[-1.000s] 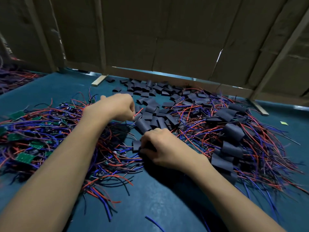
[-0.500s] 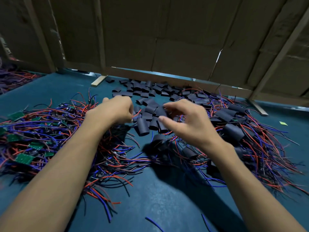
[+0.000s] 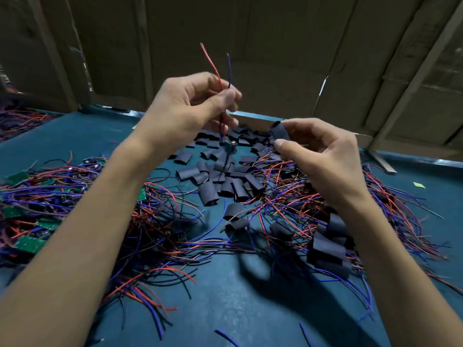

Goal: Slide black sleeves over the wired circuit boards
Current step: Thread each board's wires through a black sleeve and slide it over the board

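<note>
Here, with the left hand [image 3: 190, 106] pinching the wires [image 3: 220, 78] so the circuit board [image 3: 229, 147] hangs below its fingers, bring the black sleeve [image 3: 279, 131], pinched in the right hand [image 3: 323, 156], mouth-first beneath the board and slide upward.

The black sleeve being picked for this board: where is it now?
Head view, right of centre: the black sleeve is pinched in the right hand, raised above the loose sleeves, beside the small board hanging from the left hand.

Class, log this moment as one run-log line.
left hand: pinches wires, circuit board dangling | right hand: holds black sleeve | sleeve: not yet on
</note>
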`<state>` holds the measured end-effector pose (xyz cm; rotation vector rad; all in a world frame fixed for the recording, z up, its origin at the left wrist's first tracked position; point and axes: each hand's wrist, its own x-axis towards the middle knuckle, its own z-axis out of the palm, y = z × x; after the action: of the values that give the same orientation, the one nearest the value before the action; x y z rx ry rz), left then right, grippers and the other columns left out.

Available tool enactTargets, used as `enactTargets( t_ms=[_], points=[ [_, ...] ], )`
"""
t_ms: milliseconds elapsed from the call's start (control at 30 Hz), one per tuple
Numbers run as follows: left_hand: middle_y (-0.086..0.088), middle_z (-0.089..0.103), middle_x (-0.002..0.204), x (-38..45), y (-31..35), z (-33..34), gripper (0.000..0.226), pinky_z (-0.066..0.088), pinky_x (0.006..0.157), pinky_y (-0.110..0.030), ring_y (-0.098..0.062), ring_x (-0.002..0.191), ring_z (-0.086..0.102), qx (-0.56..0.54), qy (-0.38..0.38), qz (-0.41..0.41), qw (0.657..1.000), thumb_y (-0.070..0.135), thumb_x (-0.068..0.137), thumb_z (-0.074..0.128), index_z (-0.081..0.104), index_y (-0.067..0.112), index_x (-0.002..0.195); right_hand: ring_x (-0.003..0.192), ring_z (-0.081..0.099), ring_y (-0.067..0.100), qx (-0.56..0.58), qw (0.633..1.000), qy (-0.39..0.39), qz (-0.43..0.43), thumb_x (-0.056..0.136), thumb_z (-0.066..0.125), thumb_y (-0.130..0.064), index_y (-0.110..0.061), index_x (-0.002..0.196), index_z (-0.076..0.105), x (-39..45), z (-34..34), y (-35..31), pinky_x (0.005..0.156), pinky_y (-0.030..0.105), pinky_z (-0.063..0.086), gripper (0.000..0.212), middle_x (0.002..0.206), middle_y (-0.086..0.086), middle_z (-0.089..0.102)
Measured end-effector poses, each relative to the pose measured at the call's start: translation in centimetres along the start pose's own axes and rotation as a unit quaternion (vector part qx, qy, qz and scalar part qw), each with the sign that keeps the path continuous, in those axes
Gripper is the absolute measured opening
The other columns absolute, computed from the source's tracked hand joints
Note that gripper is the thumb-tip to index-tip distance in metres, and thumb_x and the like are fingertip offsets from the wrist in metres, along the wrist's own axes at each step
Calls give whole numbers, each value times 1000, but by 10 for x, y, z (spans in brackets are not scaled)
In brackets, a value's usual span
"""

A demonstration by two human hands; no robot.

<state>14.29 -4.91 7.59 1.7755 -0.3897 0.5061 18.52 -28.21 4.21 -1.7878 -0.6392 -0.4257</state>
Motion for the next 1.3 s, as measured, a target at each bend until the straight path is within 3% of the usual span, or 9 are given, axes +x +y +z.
enactTargets(
  t_ms=[100, 167, 267, 400, 467, 800, 1000, 1200, 1300],
  points=[
    [-8, 66, 88, 1, 4, 7, 18, 60, 86, -44, -24, 86, 70, -123, 27, -20, 992, 9, 103, 52, 64, 0, 113, 83, 73, 16, 40, 999, -22, -10, 81, 78, -16, -19, 104, 76, 0, -1, -7, 81, 39, 62, 23, 94, 0, 78],
    [-5, 62, 86, 2, 7, 13, 22, 57, 75, -34, -17, 80, 65, -167, 28, -35, 985, 6, 104, 48, 63, -1, 118, 86, 73, 13, 63, 997, -38, -20, 84, 77, -11, -15, 108, 75, -1, -1, -11, 82, 37, 62, 25, 95, -1, 79],
    [-1, 52, 80, 2, 11, 20, 27, 32, 57, -21, -8, 65, 42, -145, 17, -45, 988, 15, 106, 47, 65, 2, 122, 85, 73, 11, 59, 996, -45, -42, 84, 77, -11, -17, 109, 76, -1, -4, -15, 81, 30, 60, 26, 95, -3, 79],
    [-7, 44, 83, 0, 15, 21, 33, 26, 64, -30, -26, 70, 31, -75, -44, -68, 994, 30, 104, 50, 72, 12, 120, 83, 71, 6, 31, 996, -25, -81, 84, 78, -6, -13, 108, 76, 0, -16, -17, 78, 21, 56, 25, 95, -1, 79],
    [-8, 47, 87, -2, 16, 20, 30, 27, 71, -36, -28, 80, 31, -39, -70, -73, 994, 33, 98, 57, 75, 18, 117, 78, 69, 3, -7, 994, -7, -106, 84, 77, -5, -16, 105, 76, 1, -22, -17, 76, 21, 55, 24, 90, -3, 78],
    [-1, 67, 81, -1, 12, 29, 21, 52, 67, -20, -7, 74, 61, -196, -42, -143, 969, 12, 96, 62, 74, 6, 111, 75, 69, 11, 29, 994, -42, -93, 83, 80, -11, -15, 109, 77, 3, -40, -22, 72, 31, 59, 26, 90, 3, 78],
    [-3, 71, 87, 1, 13, 34, 21, 58, 94, -40, -17, 87, 69, -246, -28, -135, 960, 12, 90, 66, 74, 7, 109, 74, 69, 6, 14, 996, -53, -76, 83, 80, -15, -17, 109, 77, 3, -39, -23, 72, 27, 57, 27, 89, -6, 78],
    [-1, 72, 82, 0, 14, 34, 21, 60, 88, -41, -18, 82, 70, -231, -1, -120, 966, 20, 77, 74, 77, 13, 98, 73, 70, 16, 6, 997, -45, -65, 83, 80, -17, -18, 108, 78, 3, -41, -26, 71, 43, 61, 25, 87, 0, 78],
    [-2, 73, 83, 0, 12, 33, 21, 61, 83, -42, -18, 80, 72, -206, 19, -108, 972, 22, 76, 77, 76, 14, 96, 72, 69, 13, 5, 997, -46, -62, 83, 80, -17, -19, 108, 77, 3, -41, -27, 72, 40, 60, 25, 87, -1, 78]
  ],
)
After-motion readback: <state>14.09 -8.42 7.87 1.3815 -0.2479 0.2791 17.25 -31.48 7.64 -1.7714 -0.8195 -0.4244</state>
